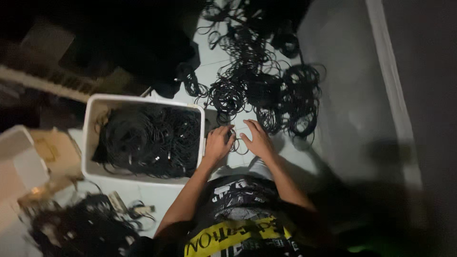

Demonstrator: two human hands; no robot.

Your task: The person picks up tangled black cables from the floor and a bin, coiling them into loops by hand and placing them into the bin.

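Reaching forward from bent elbows, both forearms converge on the pale floor (pixel 352 95) just past the person's lap. The left hand (pixel 218 143) lies knuckles-up with its fingers curled around a thin black cable loop (pixel 234 142), while the right hand (pixel 257 139) sits beside it, fingers bent and pinching the same loop from the other side (the light is dim, so the exact grip is hard to read). That loop rests on the floor between the two hands, just beside the white plastic bin (pixel 90 143), which is filled with coiled black cables (pixel 152 140). A sprawling pile of black cable coils (pixel 266 90) lies just beyond the fingertips.
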